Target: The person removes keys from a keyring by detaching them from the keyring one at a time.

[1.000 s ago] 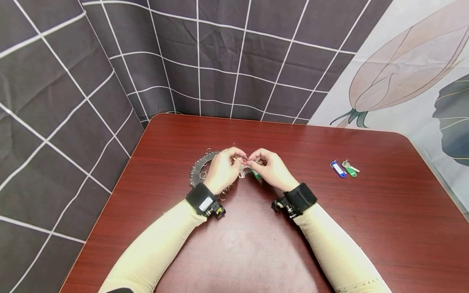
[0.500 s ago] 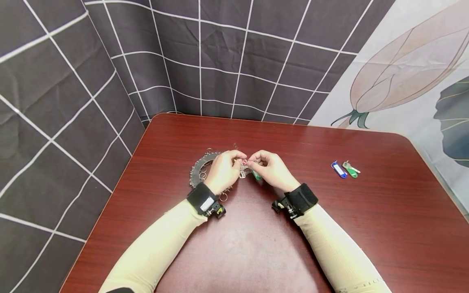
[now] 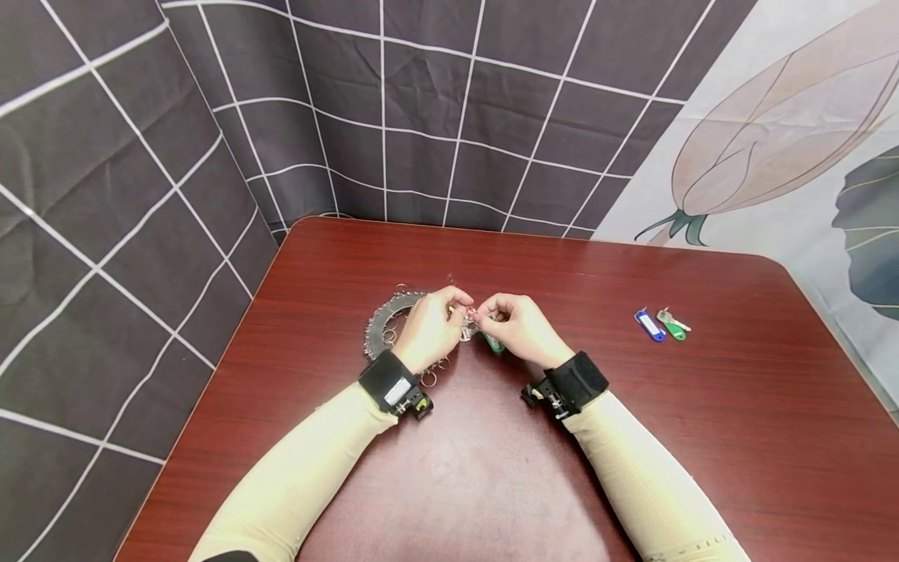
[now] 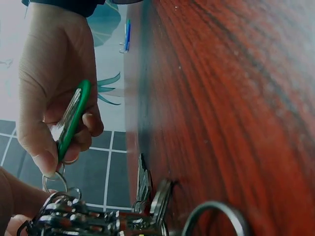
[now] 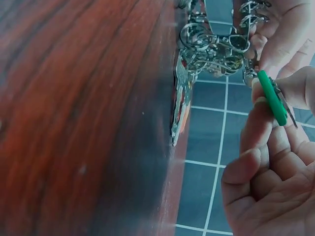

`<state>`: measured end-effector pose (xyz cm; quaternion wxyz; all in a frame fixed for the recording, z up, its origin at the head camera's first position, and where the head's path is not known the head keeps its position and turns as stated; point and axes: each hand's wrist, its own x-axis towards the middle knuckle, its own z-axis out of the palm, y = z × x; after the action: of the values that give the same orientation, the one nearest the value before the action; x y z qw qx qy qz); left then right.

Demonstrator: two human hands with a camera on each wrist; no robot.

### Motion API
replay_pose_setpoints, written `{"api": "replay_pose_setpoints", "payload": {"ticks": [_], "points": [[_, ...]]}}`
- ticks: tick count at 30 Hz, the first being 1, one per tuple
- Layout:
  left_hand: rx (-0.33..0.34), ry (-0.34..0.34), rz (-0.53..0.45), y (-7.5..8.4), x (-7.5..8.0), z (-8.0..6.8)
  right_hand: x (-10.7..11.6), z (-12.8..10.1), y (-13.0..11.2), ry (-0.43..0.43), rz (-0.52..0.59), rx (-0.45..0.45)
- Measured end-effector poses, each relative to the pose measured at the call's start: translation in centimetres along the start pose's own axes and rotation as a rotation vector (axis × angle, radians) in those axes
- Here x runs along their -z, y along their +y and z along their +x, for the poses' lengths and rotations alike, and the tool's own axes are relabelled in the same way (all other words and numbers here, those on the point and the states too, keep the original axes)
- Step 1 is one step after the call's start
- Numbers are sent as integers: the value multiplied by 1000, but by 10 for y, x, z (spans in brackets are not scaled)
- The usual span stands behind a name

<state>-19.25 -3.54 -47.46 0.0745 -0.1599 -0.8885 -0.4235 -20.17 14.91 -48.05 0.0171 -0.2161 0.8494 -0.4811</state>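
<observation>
At the middle of the table, my left hand [image 3: 458, 301] pinches a bundle of small metal key rings [image 5: 211, 46] on a large metal hoop [image 3: 382, 321]. A silver key with a red tag [image 5: 180, 105] hangs from the bundle. My right hand [image 3: 486, 310] meets the left one fingertip to fingertip. It pinches a green key tag [image 4: 74, 120] with a silver key and holds the tag's small split ring [image 4: 54, 181] against the bundle. The green key tag [image 3: 492, 342] pokes out below the right hand in the head view.
A blue key tag [image 3: 648, 325] and a green key tag with a key [image 3: 673, 326] lie together on the red-brown table [image 3: 702, 437] at the right. Grid-patterned cloth [image 3: 126, 195] hangs behind and to the left.
My right hand has edged slightly left, closing the small gap to the left hand's fingertips. The hoop and the tags at the right have not moved.
</observation>
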Motion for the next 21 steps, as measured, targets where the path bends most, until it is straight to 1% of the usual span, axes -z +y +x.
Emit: {"api": "replay_pose_setpoints", "payload": {"ticks": [4, 8, 10, 14, 16, 21], "points": [[-40, -47, 51, -2, -1, 1, -1, -1, 0, -11, 26, -27], [-61, -100, 101, -4, -3, 2, -1, -2, 0, 0, 21, -40], [-67, -102, 113, -5, -3, 2, 0, -2, 0, 11, 10, -44], [-63, -81, 105, -5, -3, 1, 1, -1, -1, 33, -24, -47], [-63, -70, 99, -5, -3, 2, 0, -1, 0, 45, -45, -36], [-34, -62, 91, -3, -3, 2, 0, 0, -2, 66, -88, 16]]}}
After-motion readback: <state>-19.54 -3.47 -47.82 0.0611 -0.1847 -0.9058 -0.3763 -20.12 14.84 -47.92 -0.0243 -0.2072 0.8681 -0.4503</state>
